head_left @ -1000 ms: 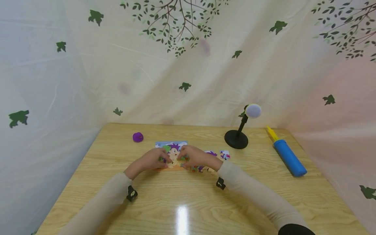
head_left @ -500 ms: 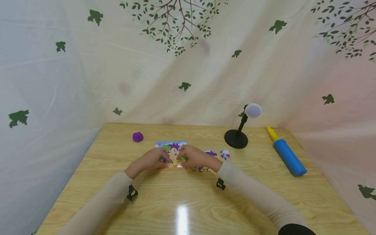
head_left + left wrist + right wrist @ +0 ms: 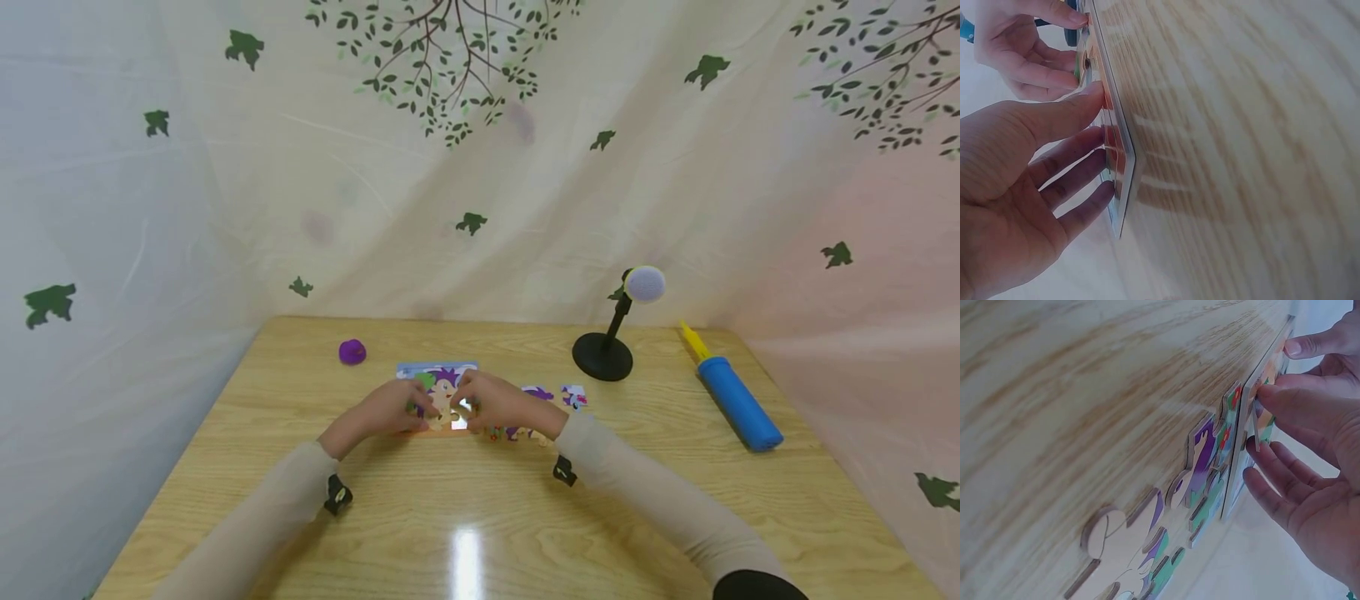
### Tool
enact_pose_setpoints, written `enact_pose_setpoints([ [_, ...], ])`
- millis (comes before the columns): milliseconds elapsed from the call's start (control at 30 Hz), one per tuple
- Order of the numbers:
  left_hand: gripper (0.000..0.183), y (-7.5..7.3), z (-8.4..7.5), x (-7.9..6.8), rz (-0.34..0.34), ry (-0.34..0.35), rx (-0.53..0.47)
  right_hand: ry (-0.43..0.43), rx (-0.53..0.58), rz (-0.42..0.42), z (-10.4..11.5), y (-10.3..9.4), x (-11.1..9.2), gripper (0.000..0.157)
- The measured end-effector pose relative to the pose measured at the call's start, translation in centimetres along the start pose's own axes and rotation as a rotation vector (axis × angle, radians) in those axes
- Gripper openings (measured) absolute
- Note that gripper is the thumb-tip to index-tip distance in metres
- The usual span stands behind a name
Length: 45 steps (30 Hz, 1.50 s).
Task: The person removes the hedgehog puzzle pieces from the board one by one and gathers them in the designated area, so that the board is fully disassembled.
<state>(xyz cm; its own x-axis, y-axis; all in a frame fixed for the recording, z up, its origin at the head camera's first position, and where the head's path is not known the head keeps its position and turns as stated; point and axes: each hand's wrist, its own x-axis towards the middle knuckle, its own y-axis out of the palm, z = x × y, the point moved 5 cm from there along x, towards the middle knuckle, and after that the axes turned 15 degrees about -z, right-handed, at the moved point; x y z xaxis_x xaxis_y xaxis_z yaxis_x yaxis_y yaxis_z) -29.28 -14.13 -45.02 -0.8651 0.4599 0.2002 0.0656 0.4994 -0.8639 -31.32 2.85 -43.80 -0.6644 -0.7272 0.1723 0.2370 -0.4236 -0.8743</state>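
Note:
A tray jigsaw puzzle (image 3: 438, 367) with a purple-haired cartoon figure lies flat on the table. My left hand (image 3: 390, 406) rests its thumb and fingertips on the puzzle's left part; in the left wrist view the thumb (image 3: 1066, 115) touches near the front border. My right hand (image 3: 491, 398) pinches a thin puzzle piece (image 3: 1256, 428) between thumb and fingers, with the piece tilted up from the tray (image 3: 1235, 469). A bright white, jigsaw-shaped patch shows beside the right fingers in the head view; whether it is bare tray or glare, I cannot tell.
Several loose puzzle pieces (image 3: 1200, 453) lie just right of the tray, and one piece (image 3: 574, 396) sits farther right. A purple lump (image 3: 352, 352) stands back left. Behind right are a microphone on a stand (image 3: 603, 356) and a blue hand pump (image 3: 738, 404).
A white patch has appeared and grown by the right fingers, where the picture was coloured before. The piece in the right hand has tilted up. Both hands stay nearly in place.

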Motion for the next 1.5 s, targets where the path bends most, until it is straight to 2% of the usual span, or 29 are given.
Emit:
enact_pose_setpoints([
  [433, 0.02, 0.1, -0.3, 0.0, -0.009, 0.009, -0.021, -0.024, 0.004, 0.049, -0.1, 0.0, -0.1, 0.042],
  [767, 0.02, 0.0, -0.5, 0.2, 0.001, 0.006, -0.015, -0.058, -0.035, 0.066, 0.1, -0.2, -0.1, 0.043],
  [1000, 0.019, 0.0, -0.4, 0.3, -0.002, 0.015, -0.015, -0.025, -0.059, 0.058, 0.1, -1.1, -0.4, 0.047],
  [1267, 0.02, 0.1, -0.2, 0.2, -0.012, 0.018, -0.02, -0.044, -0.073, 0.024, -0.3, -3.1, -2.4, 0.037],
  [1500, 0.021, -0.1, -0.2, -0.1, -0.025, 0.011, -0.013, -0.058, -0.069, 0.005, -1.3, -5.0, -5.9, 0.032],
])
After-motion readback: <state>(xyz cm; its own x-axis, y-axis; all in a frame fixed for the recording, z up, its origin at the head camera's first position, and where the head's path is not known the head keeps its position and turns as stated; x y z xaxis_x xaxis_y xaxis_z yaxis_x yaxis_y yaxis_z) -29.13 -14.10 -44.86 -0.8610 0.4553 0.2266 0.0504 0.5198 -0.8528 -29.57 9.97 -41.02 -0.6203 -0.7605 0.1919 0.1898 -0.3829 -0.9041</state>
